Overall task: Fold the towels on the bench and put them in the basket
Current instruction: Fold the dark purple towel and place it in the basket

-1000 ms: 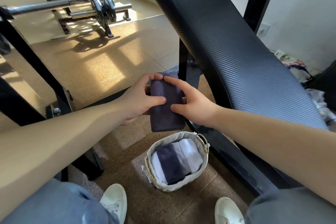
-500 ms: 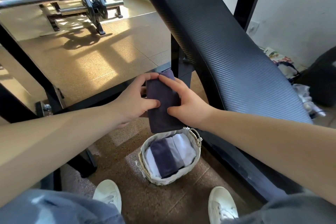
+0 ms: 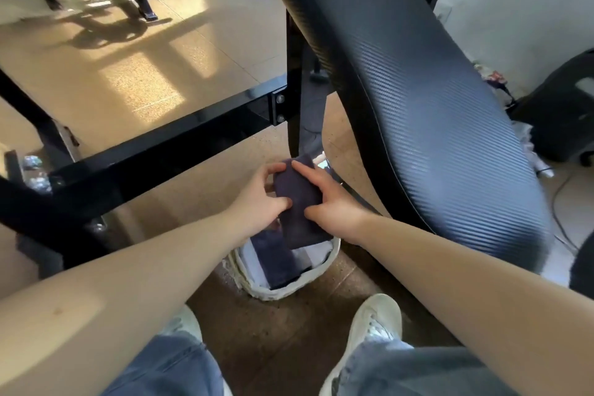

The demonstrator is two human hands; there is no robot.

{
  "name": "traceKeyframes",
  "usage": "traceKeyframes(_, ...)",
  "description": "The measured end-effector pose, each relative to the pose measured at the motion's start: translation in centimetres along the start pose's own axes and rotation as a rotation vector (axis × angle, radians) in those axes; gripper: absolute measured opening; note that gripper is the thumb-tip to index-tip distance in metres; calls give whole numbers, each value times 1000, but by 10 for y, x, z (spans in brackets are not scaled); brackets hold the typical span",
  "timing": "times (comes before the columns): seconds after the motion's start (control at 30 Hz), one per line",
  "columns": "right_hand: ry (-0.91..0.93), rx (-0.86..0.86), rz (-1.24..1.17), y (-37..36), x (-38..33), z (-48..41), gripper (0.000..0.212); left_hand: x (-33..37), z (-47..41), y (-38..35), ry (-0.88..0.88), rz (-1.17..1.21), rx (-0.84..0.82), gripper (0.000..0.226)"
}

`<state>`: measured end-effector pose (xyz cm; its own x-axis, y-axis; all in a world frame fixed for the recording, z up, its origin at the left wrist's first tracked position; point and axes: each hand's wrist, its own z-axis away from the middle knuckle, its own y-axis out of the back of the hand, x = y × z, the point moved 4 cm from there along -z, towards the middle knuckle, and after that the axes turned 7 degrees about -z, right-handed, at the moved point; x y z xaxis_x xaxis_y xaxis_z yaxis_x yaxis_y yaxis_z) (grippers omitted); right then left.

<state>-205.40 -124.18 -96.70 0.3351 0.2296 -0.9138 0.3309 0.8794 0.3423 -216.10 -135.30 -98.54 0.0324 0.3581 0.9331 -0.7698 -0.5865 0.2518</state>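
Speckled gym floor (image 3: 167, 80), dark folded towel (image 3: 300, 212) pinched between left hand (image 3: 257, 206) and right hand (image 3: 336, 209), just above basket (image 3: 283, 292)

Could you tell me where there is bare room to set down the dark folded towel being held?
The basket is crowded: folded towels fill its near part; the dark towel, gripped by left hand and right hand, hides the rest. Bare floor lies between basket and shoes, and from the basket left to the black frame bar.

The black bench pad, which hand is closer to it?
Right. The right hand grips the folded towel on the side toward the bench pad; the left hand grips its opposite side, farther from the pad.
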Motion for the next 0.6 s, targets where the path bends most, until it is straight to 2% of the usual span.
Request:
traceKeyframes(0.13, -81, -3, 98, 3, 39, -10, 90, -48, -15, -10, 101, -312, 15, 41)
traceKeyframes(0.27, -156, 15, 127, 2, 85, -24, 88, -89, -24, -16, 238, -555, -42, 40)
traceKeyframes(0.43, -201, -69, 136, -13, 130, -41, 87, -128, -27, -26, 173, -746, -219, 53)
traceKeyframes(0.6, -294, -95, 161, -28, 167, -59, 91, -158, -27, -40, 35, -938, -284, 55)
